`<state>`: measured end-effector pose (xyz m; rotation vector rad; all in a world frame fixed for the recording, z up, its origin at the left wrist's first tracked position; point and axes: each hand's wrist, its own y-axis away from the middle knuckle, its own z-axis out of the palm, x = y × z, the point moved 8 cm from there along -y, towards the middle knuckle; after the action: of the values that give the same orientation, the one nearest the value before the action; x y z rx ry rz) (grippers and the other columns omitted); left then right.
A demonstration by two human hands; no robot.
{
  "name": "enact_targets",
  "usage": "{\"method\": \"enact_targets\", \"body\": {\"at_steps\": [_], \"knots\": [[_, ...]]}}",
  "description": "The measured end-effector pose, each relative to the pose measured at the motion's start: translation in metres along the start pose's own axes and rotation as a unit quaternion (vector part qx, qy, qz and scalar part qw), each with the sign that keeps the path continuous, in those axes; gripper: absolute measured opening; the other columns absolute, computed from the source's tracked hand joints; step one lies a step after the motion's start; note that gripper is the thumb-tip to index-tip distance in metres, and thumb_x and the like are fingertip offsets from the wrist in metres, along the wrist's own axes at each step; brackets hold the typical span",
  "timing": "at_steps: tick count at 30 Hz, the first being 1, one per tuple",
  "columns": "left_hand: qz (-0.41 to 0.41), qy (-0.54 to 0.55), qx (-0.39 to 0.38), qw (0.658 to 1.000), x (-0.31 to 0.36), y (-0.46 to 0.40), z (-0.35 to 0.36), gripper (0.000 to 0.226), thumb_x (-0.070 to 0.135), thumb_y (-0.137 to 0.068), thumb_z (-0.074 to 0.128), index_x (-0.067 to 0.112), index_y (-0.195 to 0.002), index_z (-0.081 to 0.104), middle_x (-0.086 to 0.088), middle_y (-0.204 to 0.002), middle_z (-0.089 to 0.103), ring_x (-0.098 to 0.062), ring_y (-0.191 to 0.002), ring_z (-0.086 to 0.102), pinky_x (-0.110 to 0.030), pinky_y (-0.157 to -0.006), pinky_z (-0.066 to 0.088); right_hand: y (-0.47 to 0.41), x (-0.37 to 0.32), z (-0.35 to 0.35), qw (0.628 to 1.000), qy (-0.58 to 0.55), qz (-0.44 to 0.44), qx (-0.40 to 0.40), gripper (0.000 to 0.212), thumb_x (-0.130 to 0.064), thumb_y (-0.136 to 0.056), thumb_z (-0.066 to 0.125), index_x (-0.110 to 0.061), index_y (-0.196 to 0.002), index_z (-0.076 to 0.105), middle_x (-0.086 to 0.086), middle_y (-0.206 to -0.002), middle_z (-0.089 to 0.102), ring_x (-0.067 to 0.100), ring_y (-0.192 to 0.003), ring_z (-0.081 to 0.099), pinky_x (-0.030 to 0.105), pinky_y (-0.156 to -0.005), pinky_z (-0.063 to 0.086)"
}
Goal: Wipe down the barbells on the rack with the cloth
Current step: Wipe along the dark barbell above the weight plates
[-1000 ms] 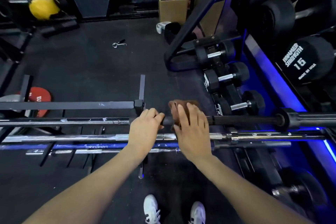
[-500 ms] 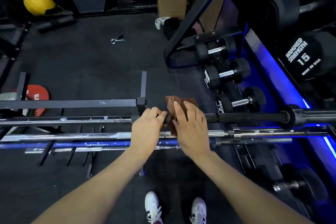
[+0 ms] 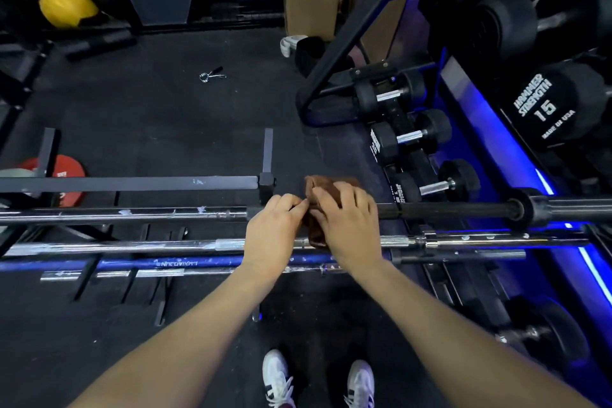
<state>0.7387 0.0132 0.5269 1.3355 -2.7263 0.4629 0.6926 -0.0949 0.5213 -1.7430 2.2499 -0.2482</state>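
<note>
Several barbells lie across a low rack in front of me. The top barbell (image 3: 447,210) is chrome on the left and black on the right. A brown cloth (image 3: 316,225) is draped over its middle. My right hand (image 3: 347,225) lies over the cloth with fingers curled on it, pressing it to the bar. My left hand (image 3: 273,228) grips the same bar just left of the cloth, fingertips touching the cloth's edge. Below run a chrome barbell (image 3: 132,247) and a blue barbell (image 3: 175,263).
A dumbbell rack (image 3: 410,136) with black dumbbells stands at the right, lit blue. A rack arm (image 3: 132,183) crosses behind the bars. A red plate (image 3: 64,172) sits left. On the floor lie a collar clip (image 3: 212,73) and a cardboard box (image 3: 311,10). My white shoes (image 3: 318,381) are below.
My right hand with the cloth has slid left along the top barbell until it meets my left hand. The left hand has stayed gripping the bar.
</note>
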Motion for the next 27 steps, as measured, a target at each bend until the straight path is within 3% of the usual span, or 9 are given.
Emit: {"method": "enact_targets", "body": {"at_steps": [2,5,7,10,12,15,20,25,27], "knots": [[-0.003,0.016,0.002,1.000,-0.005,0.005,-0.004,0.059,0.007,-0.051,0.088,0.022,-0.105,0.071,0.010,-0.093,0.065,-0.013,-0.078,0.061,-0.020,-0.041,0.040,-0.028,-0.002,0.008,0.996,0.025,0.001,-0.090,0.036,-0.047,-0.094,0.037,-0.025,-0.108,0.061,0.010,-0.105,0.058,0.033,-0.096,0.056,0.042,-0.078,0.045],[-0.016,0.058,0.001,0.998,-0.016,0.019,-0.013,0.056,-0.002,-0.059,0.080,0.015,-0.111,0.068,0.003,-0.105,0.066,-0.021,-0.093,0.062,-0.028,-0.062,0.054,-0.053,0.008,0.030,0.962,-0.065,0.097,-0.248,0.037,-0.046,-0.100,0.030,-0.024,-0.116,0.056,0.010,-0.121,0.058,0.033,-0.114,0.049,0.043,-0.086,0.039],[-0.037,0.052,0.025,0.998,-0.032,0.029,-0.022,0.046,0.002,-0.064,0.080,0.010,-0.109,0.068,-0.003,-0.103,0.066,-0.026,-0.093,0.063,-0.035,-0.080,0.055,-0.044,0.004,0.023,0.970,-0.067,0.121,-0.198,0.035,-0.042,-0.100,0.032,-0.023,-0.115,0.058,0.009,-0.119,0.059,0.032,-0.112,0.050,0.041,-0.086,0.038],[-0.082,0.043,0.032,0.995,-0.060,0.041,-0.022,0.041,0.011,-0.073,0.078,0.004,-0.111,0.066,-0.008,-0.105,0.065,-0.030,-0.095,0.062,-0.044,-0.100,0.045,0.006,-0.022,-0.002,0.995,-0.062,0.079,-0.005,0.028,-0.033,-0.093,0.043,-0.021,-0.107,0.064,0.010,-0.119,0.057,0.031,-0.110,0.048,0.044,-0.093,0.039],[-0.088,0.052,0.020,0.994,-0.065,0.041,-0.020,0.042,0.011,-0.073,0.078,0.003,-0.113,0.065,-0.009,-0.106,0.065,-0.031,-0.096,0.062,-0.045,-0.097,0.048,0.031,-0.037,-0.001,0.997,-0.051,0.043,0.039,0.025,-0.031,-0.089,0.050,-0.024,-0.109,0.065,0.012,-0.126,0.054,0.030,-0.113,0.043,0.045,-0.094,0.041],[-0.087,0.073,0.008,0.993,-0.062,0.031,-0.025,0.036,0.011,-0.075,0.077,0.005,-0.109,0.067,-0.008,-0.099,0.064,-0.029,-0.091,0.060,-0.038,-0.068,0.054,0.005,-0.036,0.002,0.999,-0.003,0.016,0.028,0.036,-0.039,-0.089,0.043,-0.024,-0.115,0.062,0.010,-0.118,0.057,0.030,-0.104,0.047,0.044,-0.088,0.040],[-0.101,0.070,-0.012,0.992,-0.067,0.028,-0.026,0.023,0.016,-0.085,0.067,0.009,-0.107,0.068,-0.007,-0.096,0.059,-0.027,-0.092,0.053,-0.036,-0.060,0.045,-0.059,-0.021,0.035,0.964,-0.060,0.072,-0.250,0.033,-0.038,-0.100,0.036,-0.018,-0.115,0.058,0.009,-0.118,0.062,0.031,-0.112,0.050,0.040,-0.082,0.039],[-0.119,0.067,-0.054,0.989,-0.069,0.022,-0.023,0.027,0.024,-0.093,0.056,0.017,-0.118,0.062,0.000,-0.109,0.054,-0.017,-0.104,0.045,-0.028,-0.063,0.038,0.009,-0.044,0.007,0.998,-0.023,0.061,-0.006,0.042,-0.030,-0.092,0.047,-0.014,-0.129,0.055,0.013,-0.127,0.055,0.032,-0.116,0.044,0.048,-0.093,0.044],[-0.115,0.053,-0.063,0.990,-0.069,0.018,-0.024,0.025,0.025,-0.094,0.054,0.018,-0.116,0.062,0.001,-0.108,0.053,-0.016,-0.103,0.044,-0.027,-0.062,0.035,0.032,-0.053,0.011,0.997,-0.049,0.056,0.021,0.050,-0.027,-0.089,0.054,-0.015,-0.136,0.049,0.014,-0.138,0.042,0.033,-0.122,0.035,0.052,-0.095,0.043]]}}
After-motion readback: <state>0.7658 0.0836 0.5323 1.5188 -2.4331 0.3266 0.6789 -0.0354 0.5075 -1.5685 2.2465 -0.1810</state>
